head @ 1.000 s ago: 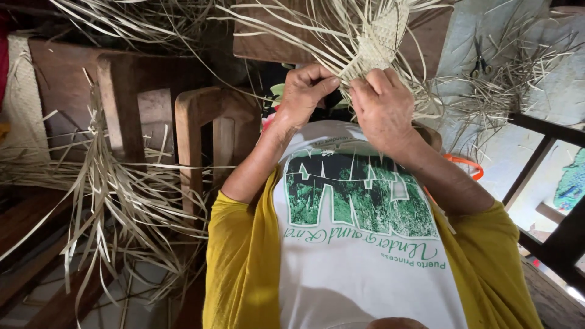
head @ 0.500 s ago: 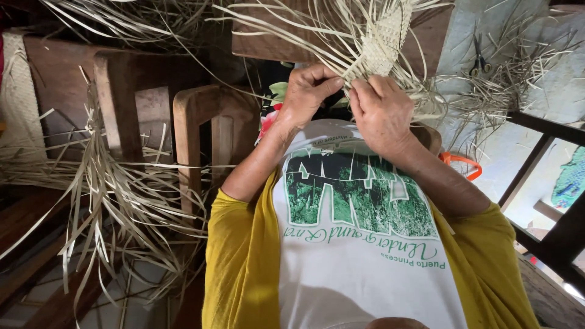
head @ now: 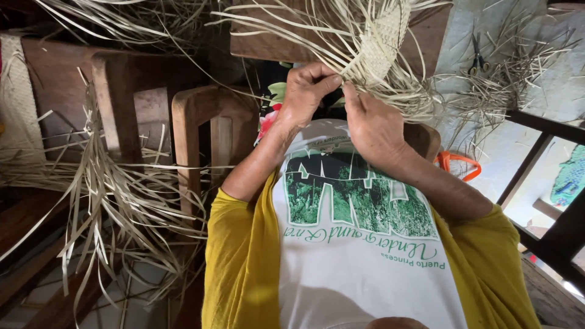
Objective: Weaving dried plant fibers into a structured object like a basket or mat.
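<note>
We see both hands raised in front of the chest: the left hand (head: 308, 91) and the right hand (head: 372, 125) each pinch pale straw strands at the lower edge of a woven straw piece (head: 381, 42). A loose bundle of straw strips (head: 116, 195) hangs near a wooden chair (head: 195, 134).

A single camera sits on the person's head and looks steeply down along the chest and lap. It is close: the shirt (head: 359, 244) fills the lower middle, and both hands, left hand (head: 308, 91) and right hand (head: 375, 125), meet near the top centre at the woven straw (head: 381, 42). Wooden chairs (head: 195, 128) lie to the left, the floor (head: 487, 36) at upper right.
</note>
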